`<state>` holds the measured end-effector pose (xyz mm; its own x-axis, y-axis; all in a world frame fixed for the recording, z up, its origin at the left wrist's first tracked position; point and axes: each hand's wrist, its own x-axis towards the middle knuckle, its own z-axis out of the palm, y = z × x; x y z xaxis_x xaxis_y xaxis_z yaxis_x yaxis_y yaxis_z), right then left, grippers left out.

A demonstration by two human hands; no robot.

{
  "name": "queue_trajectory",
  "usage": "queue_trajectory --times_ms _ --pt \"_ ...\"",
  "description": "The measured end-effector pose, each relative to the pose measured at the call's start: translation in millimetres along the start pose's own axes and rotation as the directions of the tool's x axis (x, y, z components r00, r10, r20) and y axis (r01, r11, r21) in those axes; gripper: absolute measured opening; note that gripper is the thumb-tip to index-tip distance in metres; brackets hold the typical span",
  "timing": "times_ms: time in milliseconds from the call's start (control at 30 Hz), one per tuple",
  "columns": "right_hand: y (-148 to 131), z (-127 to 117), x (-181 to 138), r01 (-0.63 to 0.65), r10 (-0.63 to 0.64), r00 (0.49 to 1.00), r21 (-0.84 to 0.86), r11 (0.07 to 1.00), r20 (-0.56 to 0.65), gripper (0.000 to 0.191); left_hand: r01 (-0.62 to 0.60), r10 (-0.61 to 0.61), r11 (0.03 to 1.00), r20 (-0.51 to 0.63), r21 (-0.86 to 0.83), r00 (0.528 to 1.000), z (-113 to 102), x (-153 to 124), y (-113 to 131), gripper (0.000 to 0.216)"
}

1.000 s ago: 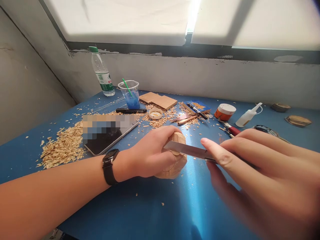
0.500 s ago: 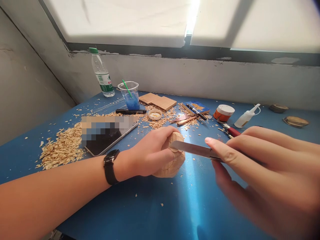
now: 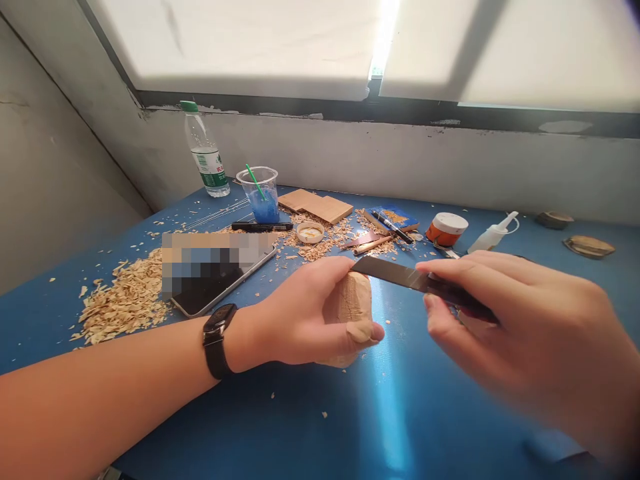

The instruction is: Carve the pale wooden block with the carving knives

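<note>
My left hand (image 3: 295, 317), with a black watch (image 3: 219, 337) on its wrist, is wrapped round a pale block of carved wood (image 3: 356, 297) above the table. A thin wood shaving (image 3: 361, 331) lies by the left thumb tip. My right hand (image 3: 520, 327) grips the dark handle of a carving knife (image 3: 390, 272), index finger along its top and thumb beneath. The blade points left, its tip close to the top of the block; whether it touches cannot be made out. Part of the block is hidden behind the left fingers.
Wood shavings (image 3: 120, 300) lie heaped beside a phone (image 3: 210, 293) on the blue table (image 3: 270, 427). Behind stand a water bottle (image 3: 206, 157), a plastic cup (image 3: 261, 200), flat boards (image 3: 320, 205), an orange-white jar (image 3: 447, 230) and a squeeze bottle (image 3: 493, 235).
The knife has moved up off the block's face to its top edge, with its blade turned. The left hand has tilted the block, and its thumb now extends further right.
</note>
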<state>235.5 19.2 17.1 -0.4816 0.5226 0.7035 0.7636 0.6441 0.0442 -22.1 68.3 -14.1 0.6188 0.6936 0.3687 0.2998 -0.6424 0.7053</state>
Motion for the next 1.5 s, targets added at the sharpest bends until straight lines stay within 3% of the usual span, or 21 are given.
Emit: queue_trajectory --times_ms 133,367,600,767,933,1100,1267,1500 --pt "-3 9 -4 -0.030 0.029 0.998 0.026 0.999 0.055 0.014 -0.038 0.037 0.999 0.013 0.028 0.999 1 2 2 0.058" --pt "-5 13 -8 -0.030 0.020 0.997 0.124 0.992 0.080 0.017 0.027 -0.027 0.999 -0.013 0.027 1.000 1 0 2 0.061" --pt "-9 11 -6 -0.145 0.077 0.965 0.265 0.953 0.251 0.007 0.037 -0.035 0.998 0.041 -0.043 0.999 -1 2 2 0.059" --pt "-11 9 -3 -0.222 0.103 0.938 0.349 0.911 0.330 0.013 0.157 -0.139 0.972 0.112 -0.172 0.984 2 0 -4 0.060" --pt "-12 8 -3 -0.284 0.093 0.902 0.417 0.864 0.422 0.020 0.211 -0.154 0.923 0.192 -0.322 0.969 4 -1 -6 0.051" --pt "-15 6 -3 -0.283 0.088 0.908 0.444 0.850 0.411 0.031 0.165 -0.126 0.954 0.164 -0.250 0.978 -2 2 -2 0.047" --pt "-15 6 -2 -0.257 0.074 0.916 0.432 0.865 0.395 0.029 0.149 -0.129 0.978 0.136 -0.145 0.982 -5 2 -1 0.048" --pt "-14 6 -5 -0.259 0.082 0.917 0.428 0.866 0.390 0.026 0.120 -0.104 0.984 0.128 -0.128 0.986 -5 2 0 0.044"
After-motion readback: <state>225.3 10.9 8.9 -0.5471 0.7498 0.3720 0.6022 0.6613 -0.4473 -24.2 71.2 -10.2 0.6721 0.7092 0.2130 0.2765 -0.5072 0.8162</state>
